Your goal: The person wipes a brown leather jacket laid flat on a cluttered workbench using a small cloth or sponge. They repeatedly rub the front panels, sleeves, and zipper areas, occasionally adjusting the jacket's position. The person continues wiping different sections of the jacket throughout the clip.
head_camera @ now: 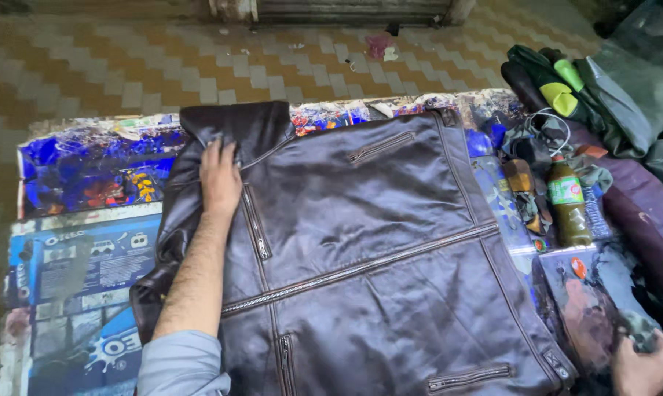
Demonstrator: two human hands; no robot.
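Observation:
A dark brown leather jacket point(361, 242) with several zippers lies spread flat over a paint-stained printed sheet point(89, 169). My left hand point(220, 176) rests palm down on the jacket near its collar at the upper left, fingers together and flat, the grey sleeve pushed up at the elbow. My right hand point(643, 367) is at the bottom right corner, off the jacket's edge, closed around a crumpled stained cloth point(639, 331).
A bottle of dark green liquid point(568, 199) stands to the right of the jacket beside a smaller brown bottle point(521, 178) and cords. Dark bags and clothes point(588, 95) pile at the upper right. Tiled floor point(163, 66) lies beyond.

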